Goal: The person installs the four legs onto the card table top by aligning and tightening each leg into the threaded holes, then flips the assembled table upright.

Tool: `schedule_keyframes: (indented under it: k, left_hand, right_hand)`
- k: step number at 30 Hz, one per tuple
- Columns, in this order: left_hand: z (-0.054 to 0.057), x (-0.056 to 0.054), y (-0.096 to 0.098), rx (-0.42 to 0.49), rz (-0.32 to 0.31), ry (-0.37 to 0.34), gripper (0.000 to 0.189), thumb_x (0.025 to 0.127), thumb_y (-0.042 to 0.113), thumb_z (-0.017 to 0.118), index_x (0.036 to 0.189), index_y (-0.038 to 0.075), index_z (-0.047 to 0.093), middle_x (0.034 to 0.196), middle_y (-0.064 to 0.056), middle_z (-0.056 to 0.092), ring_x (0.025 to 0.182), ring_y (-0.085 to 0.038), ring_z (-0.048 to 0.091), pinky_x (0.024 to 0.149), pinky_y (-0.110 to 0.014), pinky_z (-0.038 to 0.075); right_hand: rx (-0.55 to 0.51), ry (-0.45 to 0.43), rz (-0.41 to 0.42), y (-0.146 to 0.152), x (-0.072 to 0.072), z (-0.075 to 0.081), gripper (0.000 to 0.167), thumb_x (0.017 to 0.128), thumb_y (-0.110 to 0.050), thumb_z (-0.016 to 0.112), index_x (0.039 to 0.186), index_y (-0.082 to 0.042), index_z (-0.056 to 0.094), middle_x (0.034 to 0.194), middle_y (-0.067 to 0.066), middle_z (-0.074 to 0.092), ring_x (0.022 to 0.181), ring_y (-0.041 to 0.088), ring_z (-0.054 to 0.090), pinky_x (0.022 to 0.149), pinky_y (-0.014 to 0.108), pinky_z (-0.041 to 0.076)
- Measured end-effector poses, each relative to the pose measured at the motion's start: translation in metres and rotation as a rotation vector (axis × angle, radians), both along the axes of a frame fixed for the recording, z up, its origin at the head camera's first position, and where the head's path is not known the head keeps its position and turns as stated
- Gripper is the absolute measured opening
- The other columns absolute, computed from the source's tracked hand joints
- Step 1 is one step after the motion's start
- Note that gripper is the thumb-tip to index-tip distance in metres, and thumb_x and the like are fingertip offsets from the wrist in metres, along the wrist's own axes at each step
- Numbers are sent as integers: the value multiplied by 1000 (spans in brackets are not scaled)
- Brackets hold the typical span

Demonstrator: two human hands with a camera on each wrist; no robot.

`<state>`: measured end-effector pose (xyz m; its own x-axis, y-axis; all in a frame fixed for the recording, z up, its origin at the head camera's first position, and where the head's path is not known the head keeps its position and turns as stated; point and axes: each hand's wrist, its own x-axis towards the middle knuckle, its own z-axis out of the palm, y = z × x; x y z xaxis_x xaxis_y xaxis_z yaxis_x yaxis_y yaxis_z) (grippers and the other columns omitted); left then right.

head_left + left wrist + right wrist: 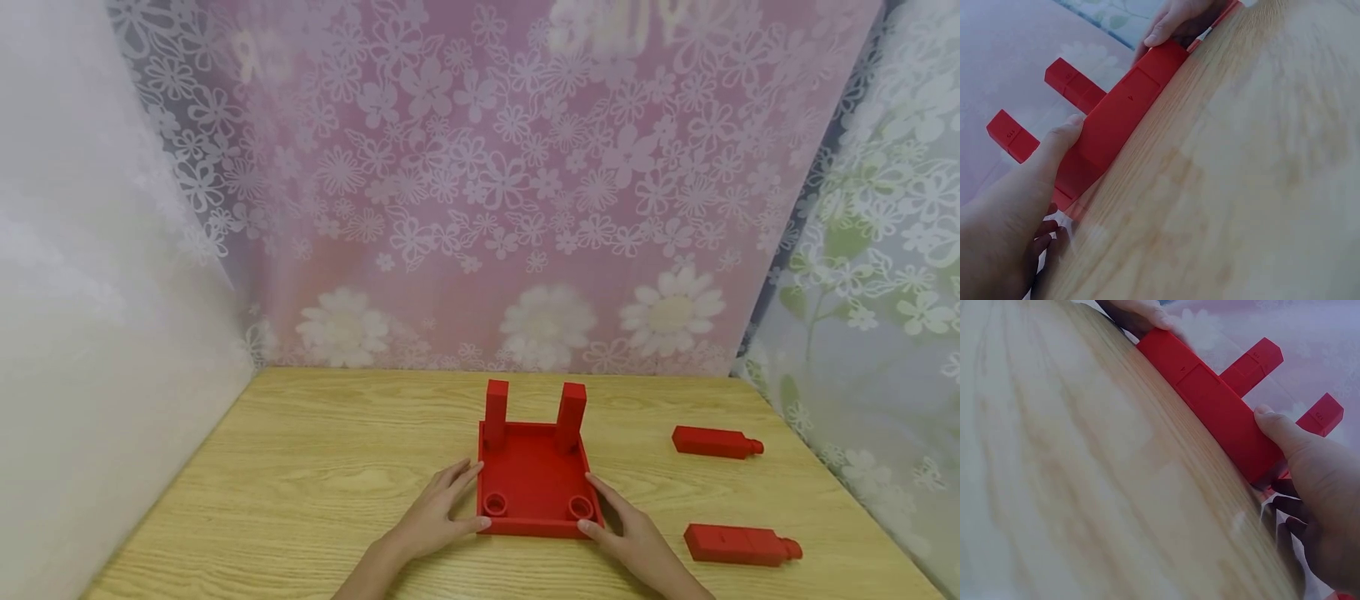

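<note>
Left hand (437,515) is clasping the near left corner of the red base (532,527), thumb on the near wall; right hand (633,537) is clasping the near right corner. Base is resting open side up on the wooden table (337,450). Upright legs (496,414) are rising from its far corners, axes vertical. Loose legs (712,442) are lying rightward, long axes crosswise, knobs pointing right. Forearms are running out of frame; near-wall marking (1130,98) is proving hard to read.
</note>
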<state>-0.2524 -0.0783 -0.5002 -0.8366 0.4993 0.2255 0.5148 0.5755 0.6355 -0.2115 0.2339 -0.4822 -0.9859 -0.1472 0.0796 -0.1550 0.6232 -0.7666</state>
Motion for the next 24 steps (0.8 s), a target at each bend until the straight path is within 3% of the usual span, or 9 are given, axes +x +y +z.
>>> schedule_keyframes:
  k: [7, 11, 19, 24]
  left_hand:
    - [0, 2, 1, -1, 5, -32, 78, 81, 62, 54, 146, 26, 28, 144, -7, 28, 130, -29, 25, 94, -58, 30]
    - [1, 2, 1, -1, 5, -24, 78, 82, 61, 54, 145, 25, 28, 143, -7, 30, 128, -28, 27, 94, -57, 31]
    - [0, 1, 0, 16, 14, -40, 79, 81, 61, 56, 145, 24, 29, 142, -7, 32, 130, -29, 25, 93, -59, 29]
    - [-1, 1, 0, 17, 18, -35, 79, 80, 62, 56, 145, 25, 29, 141, -8, 33, 129, -29, 26, 93, -58, 30]
  right_hand:
    - [45, -27, 20, 1, 2, 8, 76, 82, -48, 64, 142, -12, 34, 139, 17, 38, 126, 35, 35, 96, 53, 31]
    - [106, -34, -2, 5, 4, 23, 79, 80, -50, 64, 142, -9, 34, 137, 18, 41, 124, 39, 36, 92, 57, 33]
    - [218, 133, 34, 37, 7, 52, 60, 80, -33, 70, 131, -8, 51, 126, 17, 52, 115, 40, 45, 85, 56, 40]
    - [228, 97, 59, 65, 11, 64, 57, 81, -36, 69, 127, -7, 54, 121, 15, 55, 112, 39, 47, 84, 55, 41]
